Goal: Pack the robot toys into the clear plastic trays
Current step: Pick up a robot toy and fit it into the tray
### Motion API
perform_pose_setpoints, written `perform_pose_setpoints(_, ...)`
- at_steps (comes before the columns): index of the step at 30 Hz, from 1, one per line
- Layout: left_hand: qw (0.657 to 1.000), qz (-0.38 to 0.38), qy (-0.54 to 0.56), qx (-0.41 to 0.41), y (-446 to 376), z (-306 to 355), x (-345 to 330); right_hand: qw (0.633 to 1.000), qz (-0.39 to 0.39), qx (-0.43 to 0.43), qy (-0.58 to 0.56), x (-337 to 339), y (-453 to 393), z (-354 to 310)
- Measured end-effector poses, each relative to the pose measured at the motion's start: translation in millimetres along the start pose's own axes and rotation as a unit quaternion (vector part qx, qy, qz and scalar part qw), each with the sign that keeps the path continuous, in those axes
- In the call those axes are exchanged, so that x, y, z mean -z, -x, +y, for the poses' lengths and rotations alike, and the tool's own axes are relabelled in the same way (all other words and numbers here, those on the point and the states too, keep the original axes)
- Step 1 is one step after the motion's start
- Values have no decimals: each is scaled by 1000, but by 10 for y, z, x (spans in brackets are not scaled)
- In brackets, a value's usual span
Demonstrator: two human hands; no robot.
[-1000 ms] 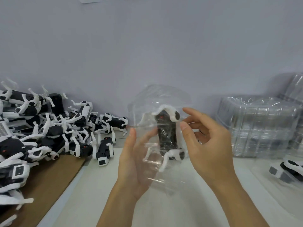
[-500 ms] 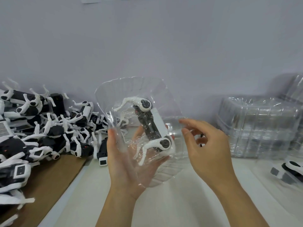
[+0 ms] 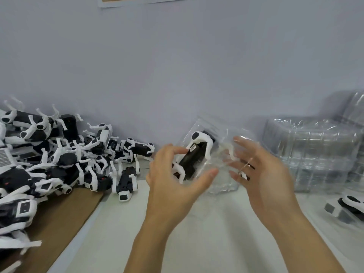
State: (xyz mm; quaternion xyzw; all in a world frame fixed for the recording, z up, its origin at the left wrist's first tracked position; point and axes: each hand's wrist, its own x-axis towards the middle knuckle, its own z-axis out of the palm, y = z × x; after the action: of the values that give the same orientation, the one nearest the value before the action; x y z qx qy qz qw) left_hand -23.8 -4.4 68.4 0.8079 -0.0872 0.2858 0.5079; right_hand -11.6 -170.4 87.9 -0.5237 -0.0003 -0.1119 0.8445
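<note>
A person holds a black-and-white robot toy [image 3: 194, 154] up above the desk [image 3: 206, 233], between both hands and inside a clear plastic tray [image 3: 220, 146]. The toy's long axis runs on a slant, its white-legged upper end up and to the right, its lower end down toward the left hand [image 3: 173, 174]. That hand is the nearer one: its fingers [image 3: 175, 151] curl over the lower end from above while the thumb reaches under from the right, so it grips toy and tray together. The right hand [image 3: 260, 170] sits just right of the toy, its fingers spread and only slightly bent against the crinkled clear plastic; whether they pinch the film or merely rest on it cannot be told through the blur. The next move probably turns on seating the toy along this slant in the tray. A pile of loose robot toys [image 3: 59, 160] lies well to the left, partly on a brown cardboard sheet [image 3: 59, 219]. A stack of empty clear trays [image 3: 311, 154] stands to the right, and another toy [image 3: 350, 205] lies at the right edge. Nothing stands between the hands and the desk.
</note>
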Motion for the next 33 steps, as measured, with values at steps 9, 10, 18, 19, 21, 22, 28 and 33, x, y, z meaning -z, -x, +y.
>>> perform_pose_setpoints(9,960,-179,-198,-80,20,15,54,969,37,-29,242,300,-72,-175)
perform_pose_setpoints(10,954,-217,-198,-64,21,24,47,947,31,-13,318,345,-77,-175)
perform_pose_setpoints(18,901,-350,-254,10,184,-28,-301,803,-118,-37,583,462,-48,42)
perform_pose_setpoints(19,902,-362,-232,21,187,-54,-313,795,-116,-30,595,469,-54,104)
perform_pose_setpoints(21,920,-351,-167,53,149,-83,-282,798,-91,-23,596,485,-63,206)
perform_pose_setpoints(22,933,-322,-145,74,116,-88,-253,800,-75,-21,594,495,-69,241)
perform_pose_setpoints(28,912,-153,-245,290,47,-249,-133,779,-16,-30,626,589,-100,212)
perform_pose_setpoints(33,912,-205,18,354,50,-317,-161,753,22,126,645,366,-65,186)
